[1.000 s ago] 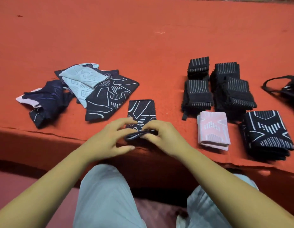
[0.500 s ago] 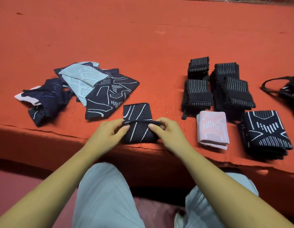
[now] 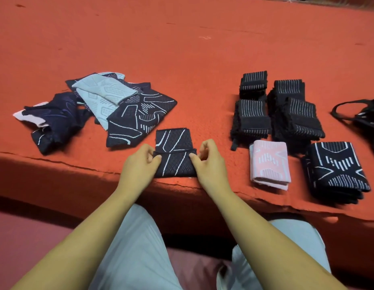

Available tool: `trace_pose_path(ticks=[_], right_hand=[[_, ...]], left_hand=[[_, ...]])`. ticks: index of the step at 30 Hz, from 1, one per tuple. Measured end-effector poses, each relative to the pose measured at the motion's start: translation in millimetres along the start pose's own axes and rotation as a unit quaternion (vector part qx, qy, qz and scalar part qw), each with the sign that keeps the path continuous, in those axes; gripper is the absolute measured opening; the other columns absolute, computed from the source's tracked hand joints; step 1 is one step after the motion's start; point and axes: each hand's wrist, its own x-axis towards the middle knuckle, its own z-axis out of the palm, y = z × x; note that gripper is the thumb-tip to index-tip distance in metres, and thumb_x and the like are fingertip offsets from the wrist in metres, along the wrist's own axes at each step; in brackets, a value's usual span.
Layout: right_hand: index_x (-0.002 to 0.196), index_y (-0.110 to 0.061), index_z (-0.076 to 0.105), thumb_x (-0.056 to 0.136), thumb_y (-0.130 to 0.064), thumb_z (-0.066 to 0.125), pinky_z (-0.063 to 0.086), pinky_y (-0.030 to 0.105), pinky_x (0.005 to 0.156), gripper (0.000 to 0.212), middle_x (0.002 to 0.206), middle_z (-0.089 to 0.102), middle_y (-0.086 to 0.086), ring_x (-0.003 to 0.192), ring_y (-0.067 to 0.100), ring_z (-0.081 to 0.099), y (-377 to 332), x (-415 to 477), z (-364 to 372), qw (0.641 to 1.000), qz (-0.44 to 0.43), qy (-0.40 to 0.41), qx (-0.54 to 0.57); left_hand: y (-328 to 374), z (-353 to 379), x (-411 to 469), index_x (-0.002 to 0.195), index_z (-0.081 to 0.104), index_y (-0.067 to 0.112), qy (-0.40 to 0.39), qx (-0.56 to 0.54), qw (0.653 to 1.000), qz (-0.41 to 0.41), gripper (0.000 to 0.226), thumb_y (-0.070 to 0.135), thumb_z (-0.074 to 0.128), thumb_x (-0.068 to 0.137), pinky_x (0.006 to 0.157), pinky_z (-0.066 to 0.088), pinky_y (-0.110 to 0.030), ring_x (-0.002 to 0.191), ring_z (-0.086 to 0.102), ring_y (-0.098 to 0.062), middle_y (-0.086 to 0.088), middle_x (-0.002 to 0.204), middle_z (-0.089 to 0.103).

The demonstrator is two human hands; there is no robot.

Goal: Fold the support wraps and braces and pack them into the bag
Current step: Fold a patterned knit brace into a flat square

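Observation:
A black brace with white lines lies near the front edge of the red table, its near half folded over the far half. My left hand pinches the fold's left corner and my right hand pinches its right corner. Unfolded braces, black, light blue and navy, lie in a pile at the left. Folded ones sit at the right: striped black wraps, a pink brace and a black patterned stack. The black bag is at the far right edge, partly out of view.
The table's front edge runs just below my hands. My knees in light trousers are under it. Bare red surface stretches across the back of the table.
Both hands carried the brace's near edge away from me, laying it over the far half; they moved apart to the fold's corners.

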Motion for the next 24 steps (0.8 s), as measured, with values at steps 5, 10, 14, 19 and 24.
trace_pose_path(ticks=[5,10,14,19,24], right_hand=[[0.079,-0.023,0.065,0.087,-0.022,0.070,0.043,0.032,0.071,0.009,0.078,0.063,-0.002,0.076,0.015,0.058,2.7,-1.6,3.9,0.999,-0.007,0.003,-0.047],[0.097,-0.018,0.076,0.091,-0.024,0.062,0.046,0.034,0.082,0.016,0.094,0.058,0.000,0.087,0.018,0.058,-0.1,-5.4,-3.4,0.984,-0.054,-0.020,-0.167],[0.105,-0.014,0.076,0.089,-0.031,0.058,0.044,0.039,0.097,0.030,0.107,0.058,0.004,0.103,0.025,0.053,7.1,-4.2,-14.0,0.966,-0.129,-0.056,-0.218],[0.123,-0.008,0.065,0.080,-0.044,0.055,0.034,0.036,0.115,0.057,0.141,0.055,0.002,0.134,0.018,0.047,18.3,-12.5,-19.4,0.937,-0.230,-0.139,-0.224],[0.129,-0.015,0.061,0.078,-0.033,0.057,0.032,0.030,0.116,0.055,0.143,0.055,-0.001,0.137,0.011,0.045,20.0,-6.7,-21.4,0.948,-0.217,-0.168,-0.164]], left_hand=[[2.9,7.2,-8.7,0.097,0.048,0.022,0.052,0.004,0.998,0.035,0.017,0.018,0.064,0.091,0.059,0.038,-0.038,0.059,0.053,-0.022,0.001,0.062,0.051],[1.2,4.7,-8.9,0.089,0.057,0.019,0.033,0.002,0.998,0.051,0.008,0.018,0.064,0.093,0.061,0.038,-0.037,0.061,0.051,-0.018,-0.001,0.064,0.052],[-10.0,9.0,-13.1,0.097,0.064,0.015,0.058,0.051,0.991,0.105,0.015,0.029,0.062,0.092,0.086,0.045,-0.041,0.092,0.052,-0.020,0.001,0.096,0.058],[-21.3,2.5,-16.1,0.117,0.063,0.014,-0.017,0.091,0.979,0.184,0.064,0.067,0.057,0.080,0.104,0.033,-0.032,0.128,0.049,-0.013,0.006,0.142,0.053],[-22.0,-2.6,-16.1,0.129,0.058,0.022,-0.045,0.083,0.976,0.194,0.070,0.068,0.060,0.077,0.101,0.031,-0.026,0.119,0.055,-0.010,0.008,0.128,0.060]])
